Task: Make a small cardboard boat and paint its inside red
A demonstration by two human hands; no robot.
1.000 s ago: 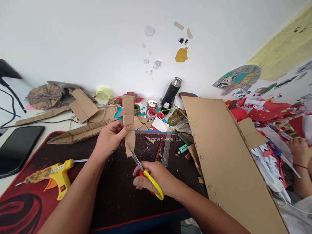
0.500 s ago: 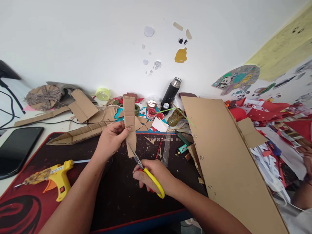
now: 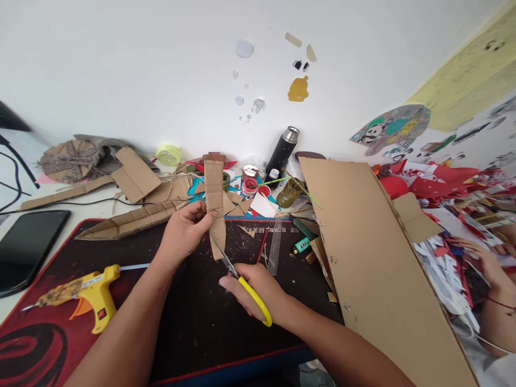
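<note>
My left hand (image 3: 189, 228) pinches a narrow cardboard strip (image 3: 214, 185) by its left edge, holding it upright over the dark desk mat (image 3: 209, 328). Round the handles of a pair of scissors (image 3: 256, 301), yellow on the visible side, my right hand (image 3: 258, 287) is closed. The blades reach up and left to the lower end of the strip, which tapers there. Behind my left hand lies a long, pointed, creased cardboard piece (image 3: 133, 221). Palm and lower fingers of my right hand are partly hidden by the scissors.
A yellow glue gun (image 3: 97, 293) and a black phone (image 3: 32, 250) lie at the left. A large cardboard sheet (image 3: 374, 258) stands at the right. Paint pots (image 3: 250, 186), a black flask (image 3: 283, 150) and a clear ruler (image 3: 275, 247) are behind. Another person's hand (image 3: 479, 258) is far right.
The scissors' handles have closed together, the red part now hidden behind my fingers. My left hand and the strip keep nearly the same place. At the far right, another person's hand has come further into view.
</note>
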